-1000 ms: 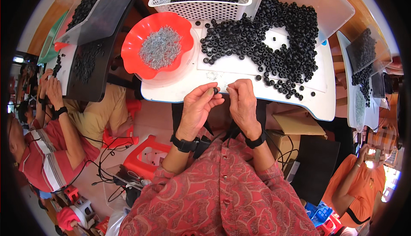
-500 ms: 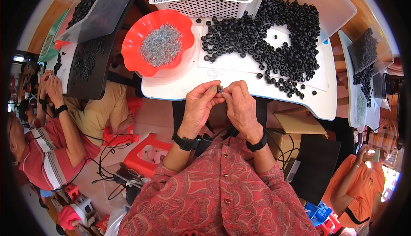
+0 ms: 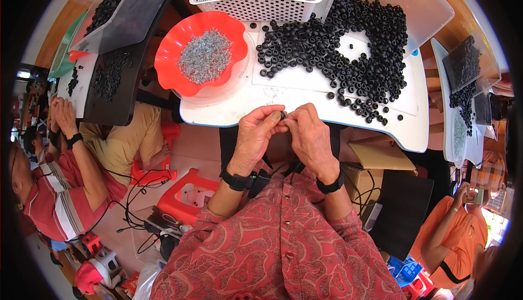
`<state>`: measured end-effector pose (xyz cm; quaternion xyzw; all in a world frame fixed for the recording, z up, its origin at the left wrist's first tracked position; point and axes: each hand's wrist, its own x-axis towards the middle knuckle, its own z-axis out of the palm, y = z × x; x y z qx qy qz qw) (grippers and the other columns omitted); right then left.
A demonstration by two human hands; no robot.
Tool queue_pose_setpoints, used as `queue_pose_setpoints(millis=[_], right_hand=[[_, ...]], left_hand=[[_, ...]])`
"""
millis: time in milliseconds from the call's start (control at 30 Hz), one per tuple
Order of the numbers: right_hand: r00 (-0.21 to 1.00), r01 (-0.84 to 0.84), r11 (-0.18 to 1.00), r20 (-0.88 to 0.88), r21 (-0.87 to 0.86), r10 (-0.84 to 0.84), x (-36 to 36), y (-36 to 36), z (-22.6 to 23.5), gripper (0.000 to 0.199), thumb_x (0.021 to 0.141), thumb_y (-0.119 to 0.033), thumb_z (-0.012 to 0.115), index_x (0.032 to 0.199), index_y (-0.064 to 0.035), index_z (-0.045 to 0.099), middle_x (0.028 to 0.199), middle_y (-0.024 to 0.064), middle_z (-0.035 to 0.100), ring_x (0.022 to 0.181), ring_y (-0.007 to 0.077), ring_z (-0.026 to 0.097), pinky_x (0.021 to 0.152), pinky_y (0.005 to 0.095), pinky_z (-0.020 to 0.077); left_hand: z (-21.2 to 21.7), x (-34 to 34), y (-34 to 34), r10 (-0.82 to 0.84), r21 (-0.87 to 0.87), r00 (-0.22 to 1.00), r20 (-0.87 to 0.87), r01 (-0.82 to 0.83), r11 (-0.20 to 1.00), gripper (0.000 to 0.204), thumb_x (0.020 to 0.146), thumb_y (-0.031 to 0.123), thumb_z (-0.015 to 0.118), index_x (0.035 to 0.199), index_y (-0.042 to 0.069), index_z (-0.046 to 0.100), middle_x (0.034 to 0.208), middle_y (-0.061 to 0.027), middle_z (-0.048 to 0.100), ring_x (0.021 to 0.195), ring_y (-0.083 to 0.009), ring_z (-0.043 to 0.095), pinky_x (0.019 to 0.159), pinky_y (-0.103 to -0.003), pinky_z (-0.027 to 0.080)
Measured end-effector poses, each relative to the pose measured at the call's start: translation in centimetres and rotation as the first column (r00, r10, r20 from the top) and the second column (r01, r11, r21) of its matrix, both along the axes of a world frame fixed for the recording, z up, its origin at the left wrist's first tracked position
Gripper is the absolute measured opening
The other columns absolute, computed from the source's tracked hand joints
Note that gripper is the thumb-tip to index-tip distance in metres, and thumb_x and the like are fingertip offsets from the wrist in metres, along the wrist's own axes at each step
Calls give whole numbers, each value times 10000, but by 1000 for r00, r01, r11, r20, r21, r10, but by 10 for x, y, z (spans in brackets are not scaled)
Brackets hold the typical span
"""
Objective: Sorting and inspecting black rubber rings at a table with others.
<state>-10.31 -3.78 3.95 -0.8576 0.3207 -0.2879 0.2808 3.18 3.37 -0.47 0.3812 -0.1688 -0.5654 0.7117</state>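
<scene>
One wavy-rimmed red plastic bowl (image 3: 168,61) heaped with tiny clear pieces sits at the left of the white table (image 3: 218,116); next, farther back, a perforated white plastic basket (image 3: 253,10) contains black beads. At the near edge, the left hand (image 3: 256,136) pinches one small round black bead (image 3: 283,115). Beside it, the right hand (image 3: 309,136) has its thumb and fingertips drawn together at that bead; I cannot tell whether they grip anything. Rightward, ring-shaped black beads (image 3: 376,77) spread before a translucent plastic bin (image 3: 427,8).
</scene>
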Motion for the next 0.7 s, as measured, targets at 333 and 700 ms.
queue_pose_setpoints(millis=[333, 700], right_hand=[[980, 8, 984, 193, 181, -44, -5, -5, -2, 101, 883, -66, 655, 880, -7, 574, 828, 108, 561, 673, 246, 625, 580, 342, 504], [938, 6, 846, 290, 533, -189, -11, -6, -8, 89, 918, -58, 627, 882, 12, 584, 847, 66, 608, 676, 117, 615, 607, 256, 500]], left_hand=[[-2, 0, -2, -115, -52, 977, -179, 107, 993, 242, 963, 92, 590, 1171, -30, 612, 976, -90, 669, 834, -149, 653, 757, -290, 574], [-6, -6, -7, -176, -57, 881, -438, 169, 984, 255, 971, 124, 584, 1183, -16, 601, 942, -51, 642, 826, -123, 621, 739, -267, 540]])
